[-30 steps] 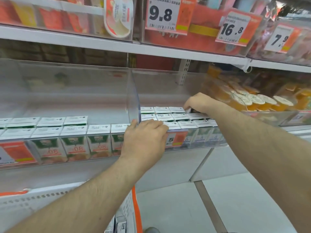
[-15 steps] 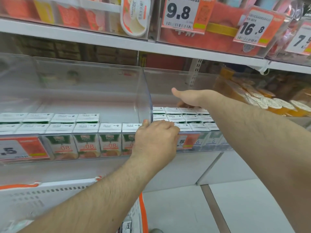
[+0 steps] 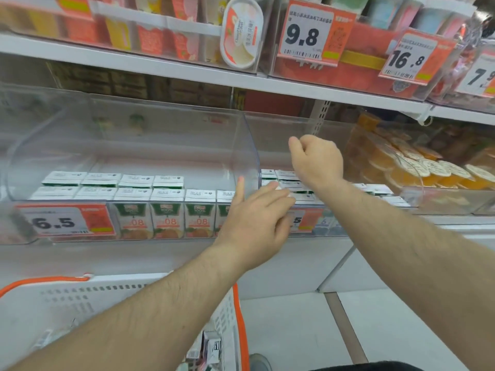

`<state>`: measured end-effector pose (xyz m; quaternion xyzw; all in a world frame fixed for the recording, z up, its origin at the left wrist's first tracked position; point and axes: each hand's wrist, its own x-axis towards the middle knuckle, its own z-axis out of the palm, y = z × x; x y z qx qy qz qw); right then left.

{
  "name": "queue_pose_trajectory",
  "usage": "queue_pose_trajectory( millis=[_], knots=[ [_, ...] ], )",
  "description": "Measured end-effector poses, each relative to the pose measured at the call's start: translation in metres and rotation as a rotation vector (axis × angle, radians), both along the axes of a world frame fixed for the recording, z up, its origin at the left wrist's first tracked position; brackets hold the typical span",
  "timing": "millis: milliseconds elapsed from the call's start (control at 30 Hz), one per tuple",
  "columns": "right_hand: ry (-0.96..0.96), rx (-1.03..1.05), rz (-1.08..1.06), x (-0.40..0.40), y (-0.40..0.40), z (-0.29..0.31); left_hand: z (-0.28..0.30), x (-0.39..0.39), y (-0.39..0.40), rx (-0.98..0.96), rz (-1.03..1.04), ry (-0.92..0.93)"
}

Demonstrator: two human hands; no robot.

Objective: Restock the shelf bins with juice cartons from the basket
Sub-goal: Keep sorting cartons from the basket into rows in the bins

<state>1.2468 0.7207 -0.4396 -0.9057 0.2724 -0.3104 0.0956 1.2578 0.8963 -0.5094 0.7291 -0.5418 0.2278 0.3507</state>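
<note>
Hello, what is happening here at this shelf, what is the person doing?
A person is restocking juice cartons into clear shelf bins. Both hands hold nothing at this moment. The left hand reaches over the front edge where the two bins meet, fingers fairly straight above the cartons. The right hand hangs above the right bin, fingers curled. The white basket with orange handles stands below, with a few cartons visible inside it.

Single head view, worn at head height, facing forward and slightly down, close to shelf bins point(image 3: 128, 156) at 12 o'clock; basket point(image 3: 80, 303) at 7 o'clock.
</note>
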Motion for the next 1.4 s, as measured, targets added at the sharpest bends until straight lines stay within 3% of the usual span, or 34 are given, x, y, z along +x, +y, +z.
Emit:
queue_pose_trajectory(
  millis=[100,167,233,367,467,567,733,800,933,1033,1200,1400],
  knots=[
    [-0.337,-0.204,0.181,-0.029,0.049,-0.016,-0.011,0.000,0.041,-0.144,-0.006,0.044],
    [-0.392,-0.212,0.386,-0.040,0.091,-0.034,-0.022,0.002,0.074,-0.162,0.048,0.055],
    [-0.317,-0.149,0.570,-0.044,0.133,-0.056,-0.037,0.004,0.107,-0.081,0.114,0.126],
    [-0.058,-0.090,0.769,-0.040,0.197,-0.112,-0.073,0.006,0.167,0.222,0.197,0.460],
    [0.304,-0.096,0.874,-0.032,0.224,-0.145,-0.096,0.006,0.199,0.405,0.299,0.648],
    [0.730,-0.006,0.809,-0.026,0.239,-0.172,-0.123,0.008,0.219,0.560,0.346,0.712],
    [1.040,0.169,0.680,-0.022,0.234,-0.221,-0.169,0.011,0.229,0.705,0.281,0.843],
    [1.169,0.046,0.646,-0.028,0.232,-0.238,-0.183,0.014,0.227,0.754,0.267,0.881],
    [1.404,-0.437,0.597,-0.048,0.231,-0.289,-0.210,0.014,0.219,0.856,0.223,0.954],
    [1.465,-0.543,0.501,-0.054,0.232,-0.324,-0.229,0.013,0.214,0.792,0.233,1.099],
    [1.512,-0.455,0.391,-0.059,0.231,-0.362,-0.243,0.016,0.213,0.763,0.261,1.206],
    [1.508,-0.426,0.420,-0.044,0.229,-0.350,-0.243,0.020,0.216,0.712,0.326,1.303]
  ],
)
